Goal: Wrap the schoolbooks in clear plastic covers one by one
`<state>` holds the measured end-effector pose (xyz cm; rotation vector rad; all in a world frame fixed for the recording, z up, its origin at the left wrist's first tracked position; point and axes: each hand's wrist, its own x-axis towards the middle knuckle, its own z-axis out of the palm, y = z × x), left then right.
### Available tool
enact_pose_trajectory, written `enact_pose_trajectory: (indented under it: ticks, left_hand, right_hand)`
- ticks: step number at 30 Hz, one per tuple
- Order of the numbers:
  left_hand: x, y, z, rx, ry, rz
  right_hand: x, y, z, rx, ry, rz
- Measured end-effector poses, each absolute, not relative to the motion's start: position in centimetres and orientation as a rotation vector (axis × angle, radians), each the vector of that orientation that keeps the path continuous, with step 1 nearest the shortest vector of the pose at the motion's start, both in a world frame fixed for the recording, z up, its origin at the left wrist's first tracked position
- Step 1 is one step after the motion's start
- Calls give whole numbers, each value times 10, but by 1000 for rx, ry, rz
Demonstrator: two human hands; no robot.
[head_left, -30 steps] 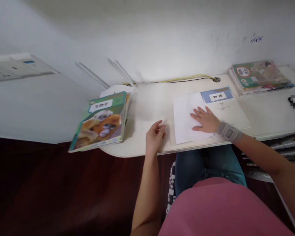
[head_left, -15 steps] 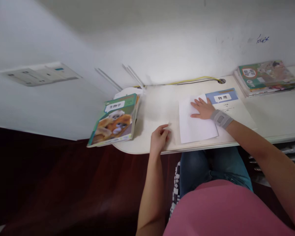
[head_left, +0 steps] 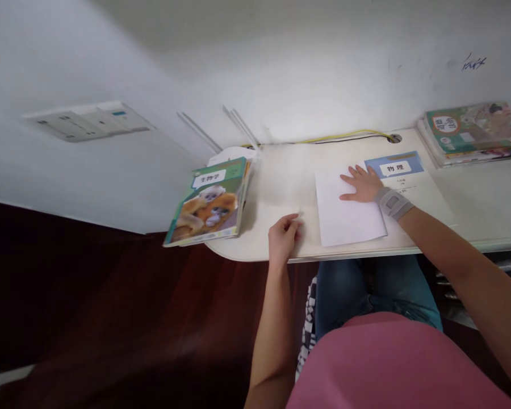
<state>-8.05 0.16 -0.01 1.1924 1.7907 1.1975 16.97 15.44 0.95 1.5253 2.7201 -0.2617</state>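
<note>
On the white desk [head_left: 281,176] lies a textbook [head_left: 421,199] with a blue band and a white title label. A blank white sheet [head_left: 351,218] sits along its left side; whether it belongs to the book I cannot tell. My right hand [head_left: 363,184] lies flat with fingers spread, pressing where sheet and book meet. A grey wrap [head_left: 392,203] circles that wrist. Near the desk's front edge, left of the sheet, my left hand [head_left: 284,236] is closed, thumb and forefinger pinched. Anything between those fingers is too faint to make out.
A stack of textbooks [head_left: 210,201] with monkeys on its cover overhangs the desk's left end. More books [head_left: 472,133] are piled at the back right. A yellow cable [head_left: 349,134] runs along the wall into a desk hole [head_left: 394,138]. A socket panel [head_left: 89,122] is at left.
The whole view has shifted, so desk, books and hands appear slightly further right. My right hand stays flat and spread; my left remains pinched near the front edge.
</note>
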Motion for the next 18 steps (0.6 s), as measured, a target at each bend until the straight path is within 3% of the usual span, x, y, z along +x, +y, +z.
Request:
enact_pose_trajectory:
  ticks: [7, 12, 18]
  left_hand:
    - [-80, 3, -1, 1234, 1757, 1169]
    - [-79, -2, 8, 1167, 1680, 1243]
    - [-44, -10, 78, 1211, 1444, 1573]
  right_hand:
    - [168, 152, 12, 1809, 2722, -232]
    - [173, 83, 11, 1810, 2721, -289]
    - [196, -19, 3, 1688, 3025, -543]
